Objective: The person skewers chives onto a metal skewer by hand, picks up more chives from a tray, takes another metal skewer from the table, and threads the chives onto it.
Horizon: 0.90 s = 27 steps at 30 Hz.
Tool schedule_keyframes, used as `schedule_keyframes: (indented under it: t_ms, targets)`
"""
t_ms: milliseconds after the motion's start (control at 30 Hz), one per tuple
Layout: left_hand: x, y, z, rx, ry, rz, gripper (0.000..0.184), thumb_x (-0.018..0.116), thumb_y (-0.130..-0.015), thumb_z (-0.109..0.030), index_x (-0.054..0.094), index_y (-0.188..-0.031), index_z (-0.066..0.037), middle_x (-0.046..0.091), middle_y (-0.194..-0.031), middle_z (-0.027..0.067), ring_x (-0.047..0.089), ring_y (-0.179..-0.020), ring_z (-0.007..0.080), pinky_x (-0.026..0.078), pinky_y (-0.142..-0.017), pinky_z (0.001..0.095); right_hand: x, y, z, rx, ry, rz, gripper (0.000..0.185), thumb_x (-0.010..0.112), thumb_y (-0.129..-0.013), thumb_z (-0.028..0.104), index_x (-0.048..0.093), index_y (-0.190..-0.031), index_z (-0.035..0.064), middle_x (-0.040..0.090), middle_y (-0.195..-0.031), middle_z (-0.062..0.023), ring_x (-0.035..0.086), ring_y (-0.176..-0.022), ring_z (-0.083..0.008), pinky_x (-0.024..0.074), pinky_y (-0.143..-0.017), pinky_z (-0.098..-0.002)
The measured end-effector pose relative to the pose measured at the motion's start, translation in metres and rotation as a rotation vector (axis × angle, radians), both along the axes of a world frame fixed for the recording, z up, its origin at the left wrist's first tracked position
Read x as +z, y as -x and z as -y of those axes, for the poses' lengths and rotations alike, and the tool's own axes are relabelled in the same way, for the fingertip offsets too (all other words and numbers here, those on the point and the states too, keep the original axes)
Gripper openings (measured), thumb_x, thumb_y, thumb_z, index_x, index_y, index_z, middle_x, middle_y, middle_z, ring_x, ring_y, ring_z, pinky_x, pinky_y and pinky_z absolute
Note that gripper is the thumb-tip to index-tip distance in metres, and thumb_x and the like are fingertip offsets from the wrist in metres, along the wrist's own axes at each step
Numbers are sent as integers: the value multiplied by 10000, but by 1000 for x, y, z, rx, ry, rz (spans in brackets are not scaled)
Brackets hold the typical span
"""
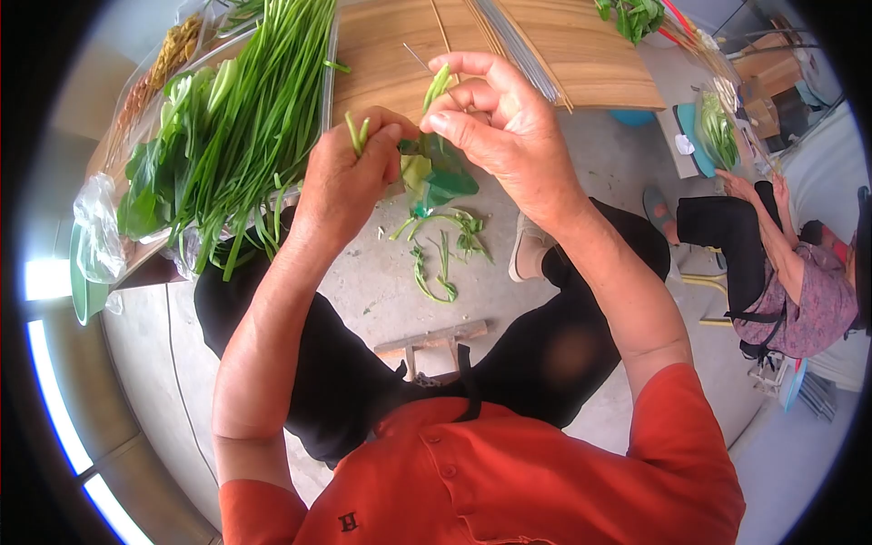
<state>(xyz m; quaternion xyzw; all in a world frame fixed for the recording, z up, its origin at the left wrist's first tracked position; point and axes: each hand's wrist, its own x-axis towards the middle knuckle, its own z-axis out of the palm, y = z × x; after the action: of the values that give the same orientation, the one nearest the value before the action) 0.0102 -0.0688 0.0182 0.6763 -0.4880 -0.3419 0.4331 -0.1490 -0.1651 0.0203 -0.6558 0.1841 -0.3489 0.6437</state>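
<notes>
In front of my chest, my left hand [350, 173] is closed around short green vegetable stems [358, 134], their cut ends poking out above the fingers. My right hand [509, 127] pinches a pale green stem piece [438, 86] between thumb and fingers, close beside the left hand. A thin skewer [415, 56] slants up near the right fingertips; how it is held is hidden. Beneath both hands hangs or stands something green and plastic-like [445, 189]. To the left lies a big bunch of long green garlic chives [263, 109] with broad leafy greens [145, 173].
Several skewers [522, 50] lie on the wooden table [391, 36]. Leaf scraps [440, 268] litter the floor between my feet. A clear plastic bag [100, 227] hangs at the left. Another person [799, 300] sits at the right, near bundled greens [718, 132].
</notes>
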Motion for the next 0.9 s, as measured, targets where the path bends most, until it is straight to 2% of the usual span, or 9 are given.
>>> schedule_keyframes:
  t_ms: [200, 333, 433, 500, 533, 633, 733, 867, 900]
  targets:
    - [0, 7, -2, -137, -148, -5, 230, 519, -960, -209, 629, -890, -20, 535, -612, 11, 499, -576, 87, 407, -531, 284, 2, -5, -11, 91, -24, 90, 355, 611, -888, -23, 499, -1223, 10, 621, -900, -45, 577, -725, -36, 533, -612, -206]
    - [-2, 6, -2, -200, -153, 0, 241, 532, -962, -228, 623, -895, -15, 543, -614, 8, 521, -590, 95, 417, -536, 286, 0, -7, -11, 107, -73, 53, 342, 606, -888, -28, 507, -1214, 9, 621, -903, -49, 586, -726, -48, 531, -615, -203]
    - [-4, 4, -3, -256, -217, -149, 243, 538, -974, -238, 619, -968, -10, 592, -709, 11, 569, -670, 96, 443, -582, 264, -3, -6, -3, 78, -33, 43, 322, 608, -889, -19, 517, -1197, 9, 622, -903, -48, 608, -759, -68, 535, -654, -214]
    - [2, 9, -5, -215, 58, -356, 191, 502, -998, -191, 584, -1079, -39, 611, -879, 15, 561, -715, 79, 439, -587, 216, -2, -3, 6, 20, 16, 42, 342, 598, -917, 28, 513, -1249, 21, 621, -939, -28, 608, -864, -69, 499, -752, -201]
    - [7, 6, -5, -214, 30, -451, 239, 483, -1006, -180, 560, -1177, -31, 621, -951, 23, 583, -789, 94, 466, -656, 227, -3, -2, 9, -4, 14, 86, 337, 616, -915, 60, 526, -1238, 22, 620, -906, -7, 575, -794, -40, 454, -666, -177]
    - [6, 0, -3, -127, 4, -614, 244, 565, -975, -233, 606, -1094, -24, 631, -889, 24, 590, -748, 91, 468, -651, 233, 4, 4, 11, -35, -6, 11, 347, 634, -908, 87, 535, -1236, 35, 618, -881, 12, 509, -710, -11, 375, -588, -161]
    - [4, -1, -1, -113, -6, -690, 218, 621, -944, -229, 635, -1025, -27, 601, -793, 0, 521, -649, 63, 382, -551, 203, 3, 3, 7, -9, -21, 46, 345, 637, -910, 113, 540, -1233, 39, 622, -877, 19, 439, -642, 2, 317, -544, -156]
    - [2, -5, 1, -76, 11, -787, 200, 662, -917, -220, 657, -964, -25, 512, -659, -33, 398, -547, 37, 250, -462, 188, 5, 5, 8, -39, 22, 36, 312, 612, -928, 129, 548, -1222, 47, 624, -881, 11, 406, -614, 3, 306, -525, -154]
    - [3, -7, 1, -76, 13, -783, 200, 662, -917, -220, 657, -964, -25, 512, -659, -33, 398, -547, 37, 250, -462, 188, 7, 8, 10, -13, -18, 19, 262, 592, -936, 103, 550, -1184, 34, 631, -855, -6, 482, -664, -19, 372, -568, -178]
